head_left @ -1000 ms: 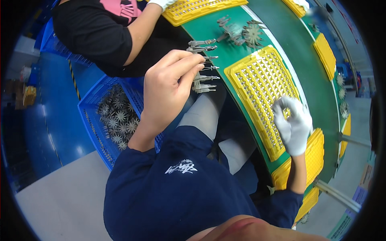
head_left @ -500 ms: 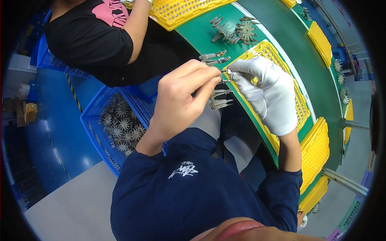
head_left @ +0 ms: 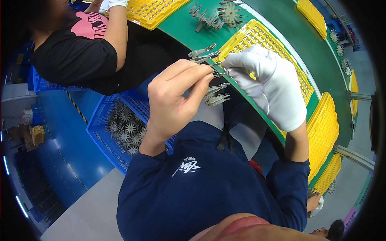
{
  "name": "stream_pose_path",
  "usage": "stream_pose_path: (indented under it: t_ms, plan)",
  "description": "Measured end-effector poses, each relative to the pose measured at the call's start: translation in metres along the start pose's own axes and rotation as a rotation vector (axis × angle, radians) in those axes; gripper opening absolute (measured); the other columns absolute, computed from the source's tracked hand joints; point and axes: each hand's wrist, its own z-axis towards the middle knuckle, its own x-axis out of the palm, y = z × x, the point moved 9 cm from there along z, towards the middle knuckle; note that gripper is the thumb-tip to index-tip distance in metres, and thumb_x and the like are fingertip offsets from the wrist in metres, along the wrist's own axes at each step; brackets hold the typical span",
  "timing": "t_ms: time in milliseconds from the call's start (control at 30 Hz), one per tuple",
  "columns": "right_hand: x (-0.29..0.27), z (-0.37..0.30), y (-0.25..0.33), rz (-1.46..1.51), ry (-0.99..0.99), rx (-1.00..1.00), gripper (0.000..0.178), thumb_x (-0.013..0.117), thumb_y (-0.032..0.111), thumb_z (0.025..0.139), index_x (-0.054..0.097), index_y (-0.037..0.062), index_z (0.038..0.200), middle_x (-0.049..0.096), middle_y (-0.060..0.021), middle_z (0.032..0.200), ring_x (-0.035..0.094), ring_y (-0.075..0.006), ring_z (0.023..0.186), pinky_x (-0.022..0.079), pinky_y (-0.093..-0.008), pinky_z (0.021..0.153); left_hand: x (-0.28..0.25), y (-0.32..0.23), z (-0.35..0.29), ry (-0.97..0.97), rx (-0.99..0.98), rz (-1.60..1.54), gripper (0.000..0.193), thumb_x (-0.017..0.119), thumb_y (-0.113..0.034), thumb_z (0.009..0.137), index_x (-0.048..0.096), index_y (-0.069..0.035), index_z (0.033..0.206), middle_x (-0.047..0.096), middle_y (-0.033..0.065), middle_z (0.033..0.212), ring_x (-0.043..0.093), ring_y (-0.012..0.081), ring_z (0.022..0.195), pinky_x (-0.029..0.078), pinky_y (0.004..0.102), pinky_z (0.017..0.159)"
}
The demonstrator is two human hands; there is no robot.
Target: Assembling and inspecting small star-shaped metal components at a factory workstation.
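Note:
My bare left hand point(head_left: 177, 90) is closed around the middle of a grey metal clip rack point(head_left: 217, 99), whose spring-clip arms stick out past the fingertips. Several of its clips have shiny ends, and its hub is hidden by the fingers. My right hand point(head_left: 269, 82), in a white glove, has thumb and forefinger pinched together at the tips of the middle clips. Whatever sits in that pinch is too small to make out. Under the right hand lies a yellow tray point(head_left: 246, 30) with rows of small shiny metal parts, partly covered by the glove.
More star-shaped clip racks point(head_left: 217, 18) lie on the green curved table point(head_left: 177, 30). A blue basket point(head_left: 105, 140) full of them stands at left. Yellow trays point(head_left: 323, 132) are stacked at right. A co-worker in a black shirt point(head_left: 80, 56) sits at upper left beside another yellow tray point(head_left: 155, 14).
The view has shifted, so the table and trays appear further left and higher. My right fingertips stay close to the clip tips; the shiny piece seen between them earlier no longer shows clearly.

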Motion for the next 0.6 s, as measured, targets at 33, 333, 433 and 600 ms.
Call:
stream_pose_path:
  t_ms: [33,333,433,600]
  plan:
    - [0.000,-0.002,-0.002,0.002,-0.004,0.005,0.018,0.074,0.005,0.080,0.070,0.0049,0.097,0.067,-0.0100,0.085,0.066,-0.0274,0.080,0.051,-0.0353,0.073,0.001,0.000,0.000,-0.001,-0.004,-0.002,0.014,0.073,0.007,0.077,0.071,0.002,0.090,0.066,0.0112,0.078,0.064,0.0228,0.065,0.049,0.0299,0.059]
    - [0.003,-0.016,-0.018,0.182,-0.071,0.098,0.010,0.073,0.005,0.084,0.070,0.0041,0.093,0.069,-0.0080,0.086,0.068,-0.0220,0.082,0.052,-0.0314,0.077,0.008,-0.006,-0.001,0.033,0.014,-0.022,0.012,0.074,0.007,0.077,0.071,0.002,0.089,0.066,0.0098,0.078,0.063,0.0194,0.063,0.049,0.0277,0.057]
    - [0.002,-0.022,-0.024,0.240,-0.095,0.144,0.009,0.072,0.005,0.084,0.070,0.0024,0.092,0.070,-0.0067,0.087,0.067,-0.0196,0.082,0.052,-0.0310,0.078,0.009,-0.005,-0.003,0.067,-0.034,-0.018,0.016,0.071,0.009,0.077,0.074,0.003,0.091,0.069,0.0105,0.083,0.065,0.0145,0.068,0.049,0.0244,0.061]
    - [0.002,-0.030,-0.028,0.318,-0.107,0.195,0.008,0.072,0.004,0.084,0.070,0.0011,0.092,0.070,-0.0066,0.087,0.067,-0.0191,0.083,0.052,-0.0307,0.078,0.014,-0.006,-0.003,0.095,-0.043,-0.014,0.016,0.071,0.009,0.077,0.074,0.003,0.092,0.070,0.0105,0.083,0.065,0.0143,0.069,0.049,0.0244,0.062]
